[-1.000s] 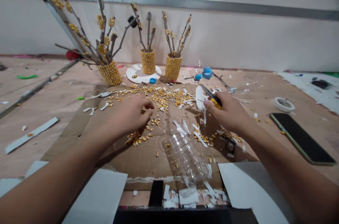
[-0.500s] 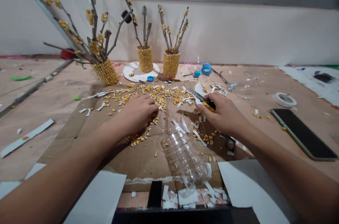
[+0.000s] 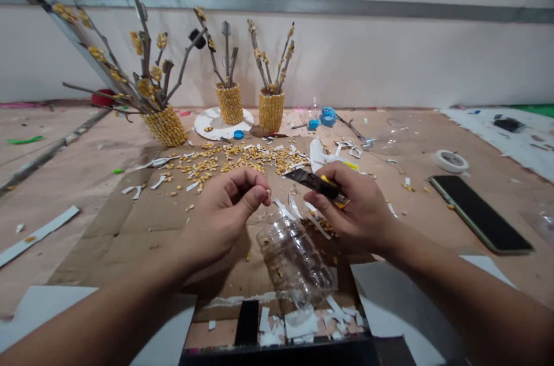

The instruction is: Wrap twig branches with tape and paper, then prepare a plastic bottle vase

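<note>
Between the thumb and forefinger of my left hand (image 3: 227, 210) a small pale corn kernel (image 3: 268, 193) is pinched. My right hand (image 3: 359, 204) is wrapped round a black and yellow utility knife (image 3: 320, 183), its dark blade pointing left toward the kernel, a short gap apart. Both hands are raised over a sheet of brown cardboard (image 3: 125, 227). Loose corn kernels (image 3: 242, 157) lie scattered behind them. Below and between the hands lies a cut piece of clear plastic bottle (image 3: 298, 259) on its side, with white strips by its upper end.
Three corn-covered pots with twigs stand at the back: a tilted one (image 3: 164, 126), one on a white disc (image 3: 203, 124), and another (image 3: 272, 111). A phone (image 3: 482, 213) and tape roll (image 3: 450, 161) lie right. Paper scraps (image 3: 300, 322) litter the front; a clear bottle (image 3: 389, 139) lies farther back.
My left hand has lifted from the kernels and turned, now showing a kernel in its pinch. My right hand has brought the knife lower and closer to it, blade turned more sideways.
</note>
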A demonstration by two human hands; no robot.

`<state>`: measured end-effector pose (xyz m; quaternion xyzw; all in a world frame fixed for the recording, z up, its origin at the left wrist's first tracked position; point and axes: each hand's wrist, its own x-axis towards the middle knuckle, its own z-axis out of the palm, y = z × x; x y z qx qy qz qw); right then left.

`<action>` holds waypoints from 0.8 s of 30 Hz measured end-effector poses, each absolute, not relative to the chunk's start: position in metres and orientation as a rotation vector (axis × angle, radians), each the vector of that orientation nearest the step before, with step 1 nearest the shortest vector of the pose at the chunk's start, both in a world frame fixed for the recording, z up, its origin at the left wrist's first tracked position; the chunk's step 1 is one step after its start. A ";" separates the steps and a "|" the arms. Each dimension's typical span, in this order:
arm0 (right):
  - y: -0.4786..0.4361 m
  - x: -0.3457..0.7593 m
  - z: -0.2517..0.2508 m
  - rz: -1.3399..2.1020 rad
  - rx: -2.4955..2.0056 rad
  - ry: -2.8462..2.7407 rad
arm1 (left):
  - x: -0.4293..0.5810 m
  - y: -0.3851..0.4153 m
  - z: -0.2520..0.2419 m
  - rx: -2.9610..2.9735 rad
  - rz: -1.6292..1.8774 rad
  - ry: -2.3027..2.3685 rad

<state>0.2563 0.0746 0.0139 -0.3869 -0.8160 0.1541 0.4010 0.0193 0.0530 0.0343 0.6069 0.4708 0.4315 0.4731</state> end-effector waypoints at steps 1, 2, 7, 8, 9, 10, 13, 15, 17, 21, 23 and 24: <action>0.072 0.253 0.017 0.389 -0.909 -2.036 | 0.022 0.050 0.034 1.483 1.057 1.136; 0.069 0.251 0.020 0.410 -0.835 -2.009 | 0.025 0.048 0.034 1.499 1.044 1.129; 0.065 0.242 0.026 0.497 -0.503 -2.037 | 0.034 0.043 0.034 1.573 0.957 1.099; 0.064 0.242 0.024 0.477 -0.471 -2.056 | 0.036 0.043 0.034 1.572 0.955 1.090; 0.064 0.242 0.022 0.451 -0.456 -2.068 | 0.037 0.042 0.035 1.573 0.954 1.084; 0.064 0.242 0.020 0.422 -0.455 -2.075 | 0.038 0.041 0.035 1.573 0.953 1.082; 0.062 0.242 0.015 0.334 -0.487 -2.089 | 0.039 0.040 0.037 1.530 0.958 1.070; 0.060 0.242 0.013 0.309 -0.509 -2.084 | 0.038 0.039 0.038 1.458 0.943 1.053; 0.059 0.241 0.011 0.307 -0.509 -2.079 | 0.036 0.038 0.039 1.384 0.922 1.043; 0.059 0.240 0.010 0.297 -0.486 -2.102 | 0.033 0.038 0.040 1.312 0.909 1.035; 0.061 0.240 0.009 0.280 -0.507 -2.123 | 0.032 0.038 0.039 1.284 0.914 1.023; 0.062 0.241 0.009 0.260 -0.542 -2.122 | 0.032 0.038 0.039 1.272 0.920 1.023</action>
